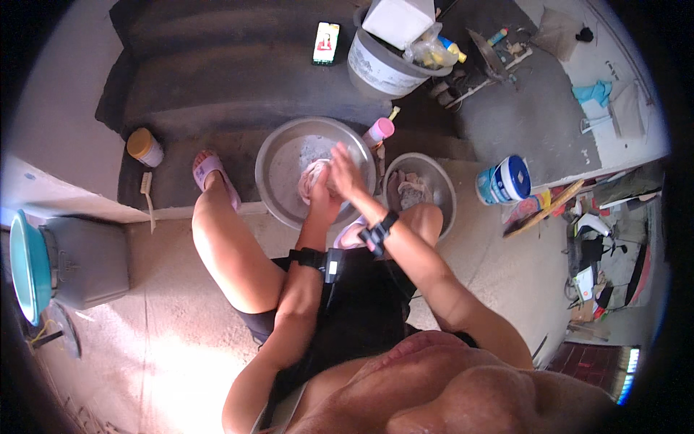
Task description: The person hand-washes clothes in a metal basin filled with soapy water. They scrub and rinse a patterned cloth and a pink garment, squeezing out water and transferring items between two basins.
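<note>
A wide metal basin (276,163) stands before me with a little cloudy water in it. Over it my left hand (323,191) has a bunched, wet, pale pink cloth (310,178) against its fingers. My right hand (347,172) is beside the left, its fingers extended and apart from one another; whether it touches the cloth is hard to tell. A smaller metal basin (450,190) to the right holds wet cloth (415,189). Just behind the big basin is a pink-lidded container (379,131).
A lit phone (326,43) lies on the dark step. Behind are a loaded grey tub (379,70) and, to the right, a blue-and-white bucket (504,179). A yellow-lidded jar (145,146) and a white brush (147,198) are left. A teal basin (30,266) leans by a grey bin (89,260).
</note>
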The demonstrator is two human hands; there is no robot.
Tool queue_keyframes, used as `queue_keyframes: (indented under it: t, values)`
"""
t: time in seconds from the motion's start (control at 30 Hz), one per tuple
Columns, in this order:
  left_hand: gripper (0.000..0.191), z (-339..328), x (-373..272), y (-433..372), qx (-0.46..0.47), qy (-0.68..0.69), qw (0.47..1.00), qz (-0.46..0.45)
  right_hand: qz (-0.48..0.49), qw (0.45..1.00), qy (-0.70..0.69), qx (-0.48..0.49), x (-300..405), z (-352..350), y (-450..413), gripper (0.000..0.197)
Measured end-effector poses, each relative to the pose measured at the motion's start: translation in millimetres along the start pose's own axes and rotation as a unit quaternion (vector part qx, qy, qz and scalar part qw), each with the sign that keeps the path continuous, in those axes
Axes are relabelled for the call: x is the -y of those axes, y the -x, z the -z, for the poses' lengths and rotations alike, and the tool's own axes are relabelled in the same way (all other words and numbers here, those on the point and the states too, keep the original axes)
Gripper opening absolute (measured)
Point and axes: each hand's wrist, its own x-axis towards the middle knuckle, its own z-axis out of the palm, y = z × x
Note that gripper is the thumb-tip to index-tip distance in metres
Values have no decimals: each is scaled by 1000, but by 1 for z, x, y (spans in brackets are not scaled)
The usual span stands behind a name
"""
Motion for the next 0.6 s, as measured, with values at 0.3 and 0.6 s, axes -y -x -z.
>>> queue_keyframes:
  t: [0.3,0.6]
  values:
    - [43,-18,9,4,25,12,999,20,-62,997,-43,9,-25,17,-12,49]
    - [45,32,-45,8,-16,-26,1000,-7,33,992,-114,50,61,-25,20,51]
